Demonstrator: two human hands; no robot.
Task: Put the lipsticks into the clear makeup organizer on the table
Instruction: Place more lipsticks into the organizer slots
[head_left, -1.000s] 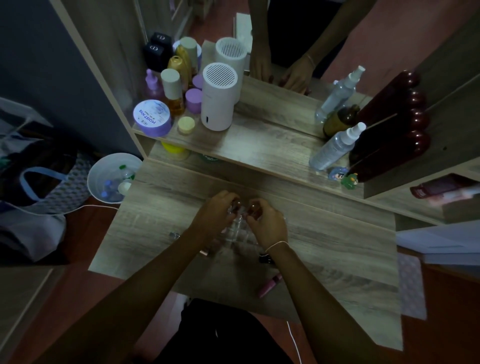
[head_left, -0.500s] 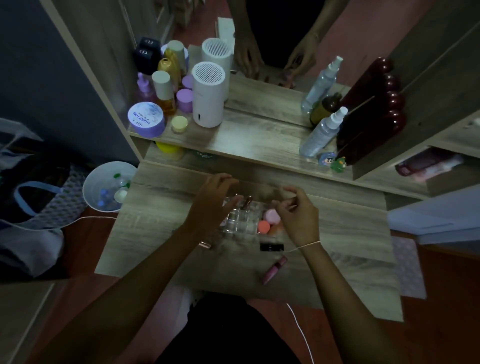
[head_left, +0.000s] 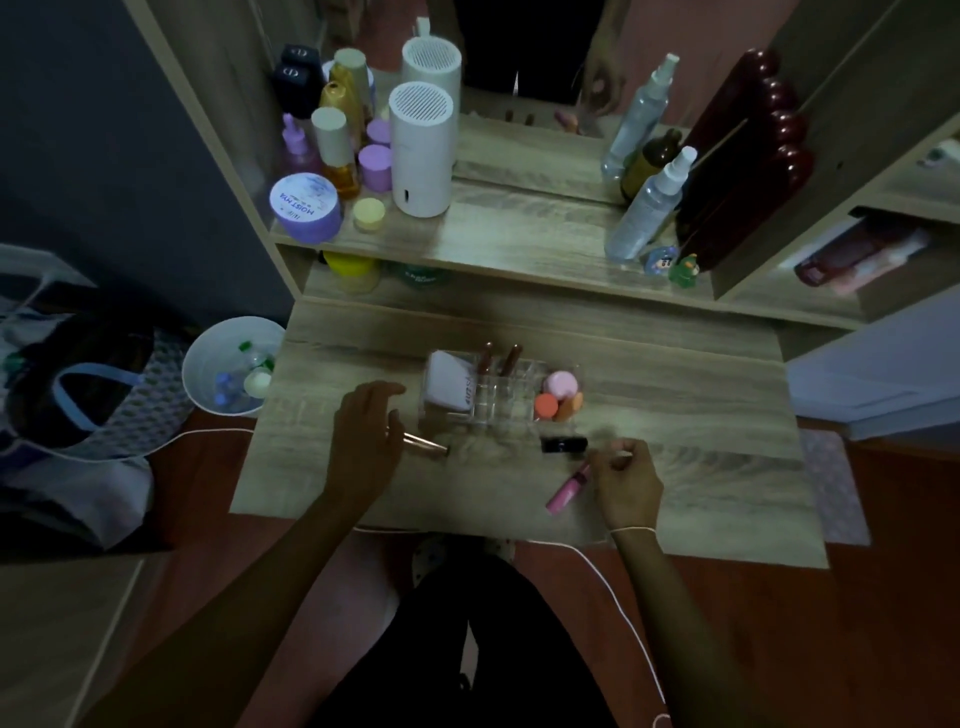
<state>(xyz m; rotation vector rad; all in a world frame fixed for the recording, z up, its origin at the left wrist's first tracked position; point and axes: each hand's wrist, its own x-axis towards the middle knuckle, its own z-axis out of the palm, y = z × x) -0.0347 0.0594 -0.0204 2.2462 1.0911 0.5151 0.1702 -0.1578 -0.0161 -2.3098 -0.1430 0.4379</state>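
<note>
Lipsticks: pink glossy tube (head_left: 567, 488) beside right hand (head_left: 626, 483) fingers, awaiting pickup.
Right fingers: curled, pinching nothing.
Left hand (head_left: 363, 441): fingers spread over rose-gold tube (head_left: 426, 442).

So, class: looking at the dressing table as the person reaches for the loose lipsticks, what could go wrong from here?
1. The pink lipstick lies near the table's front edge; a careless grab by the right hand might knock it off.
2. Two lipsticks already stand tilted in the clear organizer; pushing in another could tip them.
3. The light is dim, so the black lipstick may be overlooked.
</note>
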